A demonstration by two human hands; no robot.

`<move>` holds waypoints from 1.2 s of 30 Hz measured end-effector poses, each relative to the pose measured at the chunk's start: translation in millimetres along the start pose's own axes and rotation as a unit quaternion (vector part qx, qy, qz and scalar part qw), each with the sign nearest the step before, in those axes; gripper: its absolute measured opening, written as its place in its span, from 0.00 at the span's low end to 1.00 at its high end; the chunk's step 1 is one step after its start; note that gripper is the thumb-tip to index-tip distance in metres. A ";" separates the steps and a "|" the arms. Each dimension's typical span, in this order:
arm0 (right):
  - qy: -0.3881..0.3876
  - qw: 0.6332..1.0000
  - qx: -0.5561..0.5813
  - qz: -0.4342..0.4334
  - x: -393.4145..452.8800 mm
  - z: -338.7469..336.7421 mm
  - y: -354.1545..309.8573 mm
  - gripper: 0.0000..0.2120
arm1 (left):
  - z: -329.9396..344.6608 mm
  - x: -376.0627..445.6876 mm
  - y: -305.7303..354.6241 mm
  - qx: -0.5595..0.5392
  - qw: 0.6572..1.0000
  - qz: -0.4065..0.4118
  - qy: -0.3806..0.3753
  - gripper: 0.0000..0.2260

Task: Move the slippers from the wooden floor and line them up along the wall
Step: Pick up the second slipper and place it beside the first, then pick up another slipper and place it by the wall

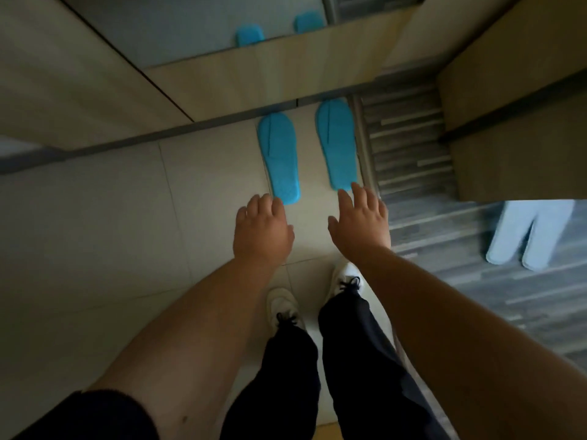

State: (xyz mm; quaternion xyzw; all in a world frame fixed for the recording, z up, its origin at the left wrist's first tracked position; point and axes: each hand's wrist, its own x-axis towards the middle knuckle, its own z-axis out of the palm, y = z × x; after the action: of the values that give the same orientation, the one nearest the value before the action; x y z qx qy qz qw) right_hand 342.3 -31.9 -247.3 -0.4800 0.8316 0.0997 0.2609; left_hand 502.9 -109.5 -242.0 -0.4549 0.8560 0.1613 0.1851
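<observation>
Two bright blue slippers lie side by side on the pale tiled floor with their toes against the wall's dark baseboard: the left blue slipper [278, 157] and the right blue slipper [336, 142]. My left hand [262, 231] hovers just behind the left slipper's heel, fingers loosely curled and holding nothing. My right hand [360, 222] is spread behind the right slipper's heel, its fingertips almost at the heel. A pair of pale grey-blue slippers [533, 235] lies on the grey wooden floor at the right.
A metal threshold strip [365, 147] separates the tiles from the wooden floor. A mirror panel [178, 30] above the baseboard reflects the blue slippers. A tan cabinet [521, 147] stands at the right. My white shoes [286, 308] and dark trousers are below my hands.
</observation>
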 end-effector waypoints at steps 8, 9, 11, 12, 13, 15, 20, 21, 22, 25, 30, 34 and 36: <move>0.023 0.997 0.025 0.073 -57.1 -22.1 37.0 0.30 | -31.1 -11.4 45.9 0.042 0.995 0.093 -0.016 0.23; 0.026 0.996 0.033 0.084 -62.6 -23.4 44.3 0.30 | -31.7 -12.4 55.5 0.041 0.994 0.102 -0.019 0.24; 0.026 0.992 0.054 0.112 -74.3 -25.0 59.7 0.30 | -33.9 -16.0 75.9 0.043 0.991 0.121 -0.028 0.24; 0.027 0.989 0.065 0.127 -80.3 -25.7 67.5 0.30 | -35.0 -18.0 86.3 0.048 0.989 0.133 -0.030 0.24; 0.028 0.986 0.078 0.142 -86.5 -25.4 75.5 0.30 | -35.2 -20.7 96.6 0.056 0.987 0.147 -0.030 0.24; 0.033 0.980 0.100 0.168 -99.2 -24.3 91.9 0.30 | -35.7 -25.4 117.6 0.072 0.982 0.171 -0.034 0.23; 0.035 0.966 0.139 0.215 -130.2 -18.6 138.9 0.30 | -38.1 -32.5 174.0 0.095 0.968 0.229 -0.046 0.25; 0.035 0.962 0.146 0.226 -134.9 -16.8 148.0 0.30 | -38.2 -33.8 185.2 0.101 0.964 0.242 -0.048 0.25; 0.035 0.959 0.154 0.237 -139.5 -15.7 156.8 0.31 | -37.7 -35.0 196.2 0.107 0.960 0.253 -0.049 0.26; 0.039 0.948 0.174 0.263 -152.3 -12.7 181.7 0.30 | -38.0 -37.3 228.9 0.130 0.949 0.281 -0.051 0.27; 0.042 0.934 0.200 0.292 -167.7 -12.5 225.9 0.29 | -44.1 -37.0 283.9 0.167 0.935 0.310 -0.049 0.27; 0.031 0.930 0.214 0.297 -179.7 -12.8 266.3 0.31 | -44.8 -43.0 332.3 0.168 0.928 0.327 -0.063 0.28; 0.028 0.928 0.217 0.301 -186.2 -13.9 291.5 0.31 | -45.0 -46.7 358.3 0.165 0.925 0.335 -0.070 0.28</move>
State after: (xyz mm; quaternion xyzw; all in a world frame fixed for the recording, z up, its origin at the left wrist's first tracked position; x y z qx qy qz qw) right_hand 164.8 252.6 -161.5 -0.1414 0.9453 -0.0226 0.2930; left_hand 219.0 95.4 -142.2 -0.0922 0.9580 0.1017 0.2517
